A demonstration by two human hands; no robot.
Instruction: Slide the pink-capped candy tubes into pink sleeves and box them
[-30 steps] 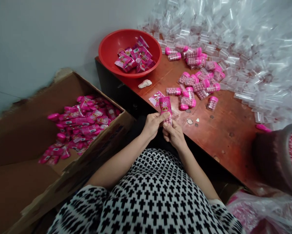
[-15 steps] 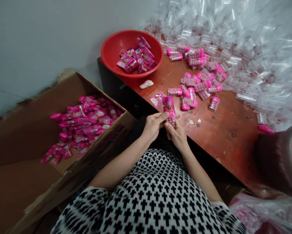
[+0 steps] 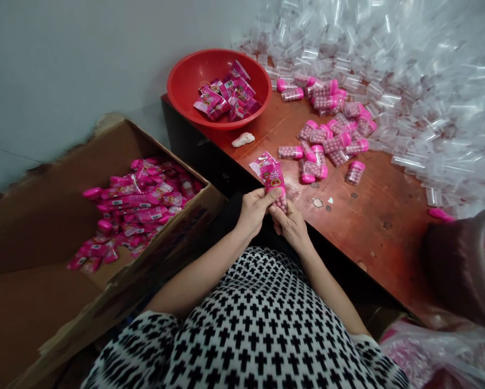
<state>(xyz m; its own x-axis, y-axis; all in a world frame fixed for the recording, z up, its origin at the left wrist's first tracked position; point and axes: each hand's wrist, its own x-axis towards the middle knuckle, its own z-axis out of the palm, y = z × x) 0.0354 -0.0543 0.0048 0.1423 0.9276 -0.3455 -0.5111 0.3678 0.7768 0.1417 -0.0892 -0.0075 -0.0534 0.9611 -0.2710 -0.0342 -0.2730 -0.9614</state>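
A small clear bottle of pink candy balls (image 3: 281,202), its pink cap turned away from me, is held between both hands at the table's front edge. Over the cap end sits a printed pink sleeve (image 3: 273,175) that sticks out past it. My left hand (image 3: 253,209) pinches sleeve and bottle with its thumb on top. Around the bottle's lower end, the fingers of my right hand (image 3: 293,226) are closed. Another printed sleeve (image 3: 260,160) lies flat on the table just beyond, partly covered.
Filled pink-capped bottles (image 3: 335,141) lie on the wooden table (image 3: 372,216), backed by a heap of clear empty bottles (image 3: 420,97). A red basin (image 3: 181,81) holds sleeves. Left stands a cardboard box (image 3: 43,216) with sleeved bottles (image 3: 145,200). A bucket of candy balls (image 3: 449,265) is at right.
The bottle and its sleeve have tilted and shifted slightly left, now overlapping the sleeve on the table. My right hand has moved a little left with them; both hands keep their grip.
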